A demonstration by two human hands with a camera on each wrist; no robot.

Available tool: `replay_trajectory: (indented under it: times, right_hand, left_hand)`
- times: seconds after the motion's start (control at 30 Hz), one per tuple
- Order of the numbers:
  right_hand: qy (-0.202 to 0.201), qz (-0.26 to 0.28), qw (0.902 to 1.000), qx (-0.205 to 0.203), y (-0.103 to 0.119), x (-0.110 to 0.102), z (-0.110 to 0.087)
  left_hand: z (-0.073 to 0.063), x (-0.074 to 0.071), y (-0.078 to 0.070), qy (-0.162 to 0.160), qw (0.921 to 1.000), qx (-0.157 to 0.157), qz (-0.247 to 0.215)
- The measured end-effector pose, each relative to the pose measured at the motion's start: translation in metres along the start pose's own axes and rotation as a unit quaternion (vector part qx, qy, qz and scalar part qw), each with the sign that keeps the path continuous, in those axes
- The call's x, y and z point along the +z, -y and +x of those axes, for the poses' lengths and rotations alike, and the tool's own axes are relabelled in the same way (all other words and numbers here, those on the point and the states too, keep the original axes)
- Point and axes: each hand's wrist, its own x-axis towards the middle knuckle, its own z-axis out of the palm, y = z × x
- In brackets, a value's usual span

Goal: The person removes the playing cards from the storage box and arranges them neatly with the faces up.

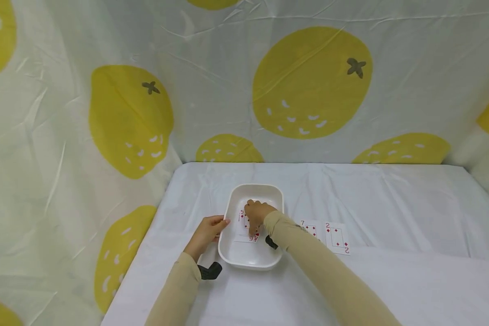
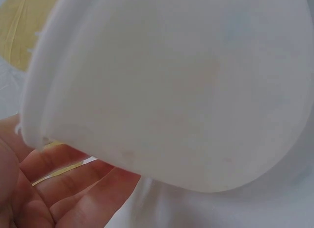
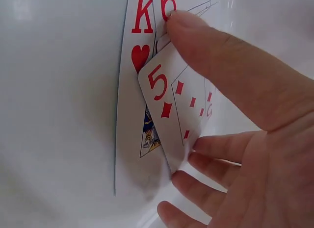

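My left hand (image 1: 205,232) grips the left rim of a white tray (image 1: 244,259), thumb over the edge and fingers beneath, as the left wrist view shows along the tray's outer wall. Inside the tray my right hand (image 1: 258,214) holds the five of diamonds (image 3: 158,98) across its edges, thumb at one side and fingertips at the other. Under that tilted card lie a king of hearts (image 3: 128,120) and a card marked 6 (image 3: 168,4), which the thumb partly covers.
On the white-covered table (image 1: 407,226), right of the tray, lie a seven of diamonds (image 1: 309,227), partly behind the right sleeve (image 1: 305,246), and a two of diamonds (image 1: 337,238). A lemon-print sheet (image 1: 212,104) hangs behind and at the left.
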Motion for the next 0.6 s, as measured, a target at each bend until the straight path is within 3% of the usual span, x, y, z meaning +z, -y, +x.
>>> replay_trajectory:
  times: [0.2,0.6]
  right_hand:
    - [-0.021,-0.009,0.9996,-0.016,0.000,0.002,-0.002]
    - [-0.008,0.012,0.9999,-0.001,0.002,-0.009,-0.003]
  left_hand:
    - [-0.001,0.001,-0.001,-0.007,1.0000,0.001,0.007]
    - [0.003,0.001,0.001,0.000,1.0000,0.004,0.005]
